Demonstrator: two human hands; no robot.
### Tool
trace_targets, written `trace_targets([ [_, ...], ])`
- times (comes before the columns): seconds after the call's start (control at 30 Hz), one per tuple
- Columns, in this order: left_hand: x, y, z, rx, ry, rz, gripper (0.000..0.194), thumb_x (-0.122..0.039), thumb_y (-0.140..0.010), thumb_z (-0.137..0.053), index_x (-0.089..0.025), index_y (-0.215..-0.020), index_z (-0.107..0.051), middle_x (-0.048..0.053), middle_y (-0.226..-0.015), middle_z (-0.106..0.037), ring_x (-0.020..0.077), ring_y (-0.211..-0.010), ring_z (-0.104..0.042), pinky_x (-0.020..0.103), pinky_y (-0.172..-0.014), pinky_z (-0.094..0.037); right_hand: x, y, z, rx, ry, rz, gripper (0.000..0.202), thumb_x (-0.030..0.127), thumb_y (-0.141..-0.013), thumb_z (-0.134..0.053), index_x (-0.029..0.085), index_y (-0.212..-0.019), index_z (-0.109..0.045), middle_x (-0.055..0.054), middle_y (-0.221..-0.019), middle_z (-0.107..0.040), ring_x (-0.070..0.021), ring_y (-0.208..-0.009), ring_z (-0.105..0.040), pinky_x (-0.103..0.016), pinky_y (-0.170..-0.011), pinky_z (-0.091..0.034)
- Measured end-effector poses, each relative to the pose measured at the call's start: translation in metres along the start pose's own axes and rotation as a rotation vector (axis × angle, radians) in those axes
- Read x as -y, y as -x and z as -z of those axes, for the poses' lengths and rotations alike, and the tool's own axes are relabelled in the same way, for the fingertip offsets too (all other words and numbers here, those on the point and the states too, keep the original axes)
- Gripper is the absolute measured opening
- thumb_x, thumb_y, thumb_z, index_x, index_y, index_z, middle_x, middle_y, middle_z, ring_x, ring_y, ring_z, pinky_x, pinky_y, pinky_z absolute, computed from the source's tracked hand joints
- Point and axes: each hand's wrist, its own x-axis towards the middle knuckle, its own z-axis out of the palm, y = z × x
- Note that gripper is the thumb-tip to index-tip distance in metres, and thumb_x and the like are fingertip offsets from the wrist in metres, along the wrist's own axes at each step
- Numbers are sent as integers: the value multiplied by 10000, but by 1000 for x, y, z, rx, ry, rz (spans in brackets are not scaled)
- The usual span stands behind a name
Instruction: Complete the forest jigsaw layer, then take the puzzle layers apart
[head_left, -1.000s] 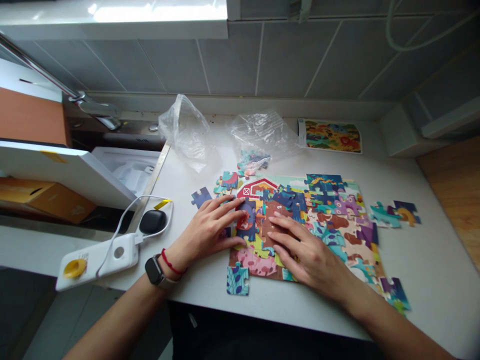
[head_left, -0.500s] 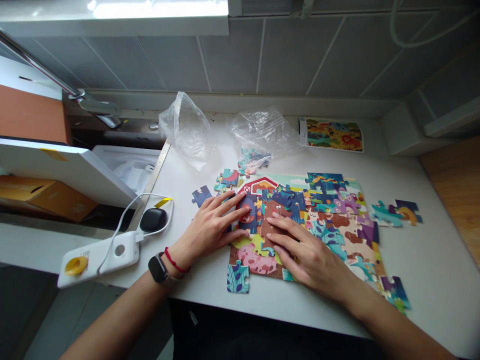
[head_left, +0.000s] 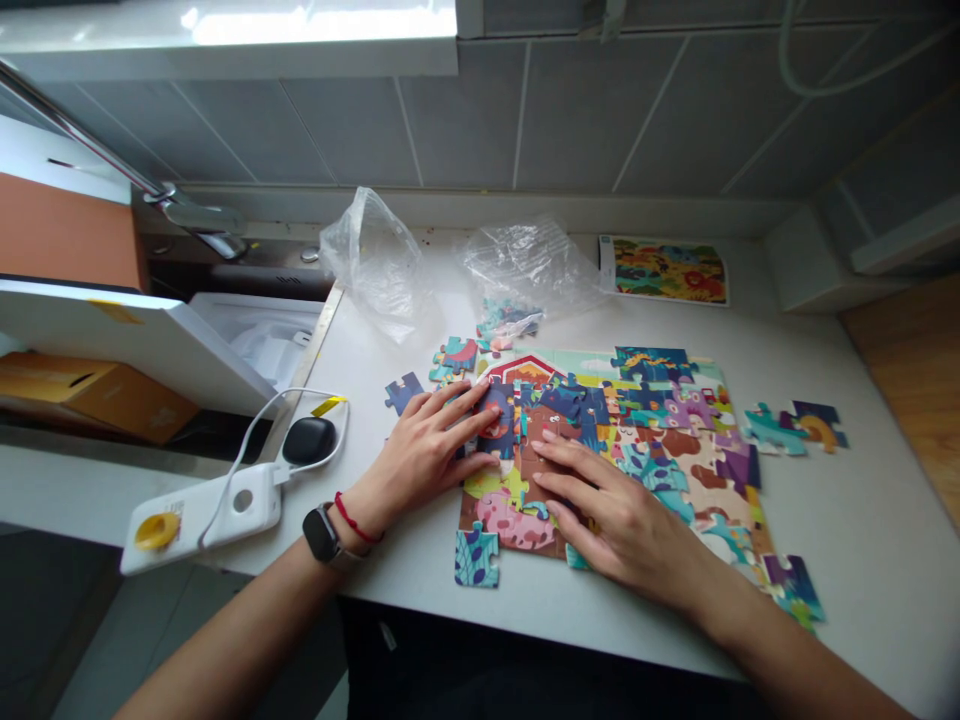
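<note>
A colourful jigsaw puzzle (head_left: pixel 529 520) of farm animals lies on the white counter, with loose pieces resting on top of it. My left hand (head_left: pixel 427 440) has its fingers stretched over the puzzle's left edge, the tips touching dark blue pieces (head_left: pixel 495 425) below a red barn roof. Flat over the brown animal in the middle, my right hand (head_left: pixel 619 510) rests with spread fingers and covers part of the picture. Nothing is gripped in either hand. A blue leaf-patterned piece (head_left: pixel 476 555) sits at the lower left corner.
Clear plastic bags (head_left: pixel 375 265) lie behind the puzzle, near a picture card (head_left: pixel 667 270). Loose pieces (head_left: pixel 795 428) are on the right. A white power strip (head_left: pixel 202 515) with a black plug (head_left: pixel 309 440) and cable stands left, beside a sink holding boxes.
The view has shifted very slightly. Both hands stay in nearly the same place on the puzzle, and no piece has clearly moved.
</note>
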Motion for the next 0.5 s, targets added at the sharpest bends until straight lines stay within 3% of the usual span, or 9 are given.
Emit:
trace_targets([
  [0.5,-3,3,-3,-49,-104,-76,478,-541,-1057,-564,-211,-1386,-673,125,-1515,-634,326,-1417,-580,455,-1054,-494,0,-2,-1,-35,-16,2,313,120,-1009,-590,184,-1278,-735,-139,-1461,-670,-288,-1443,-581,-471,-1212,-512],
])
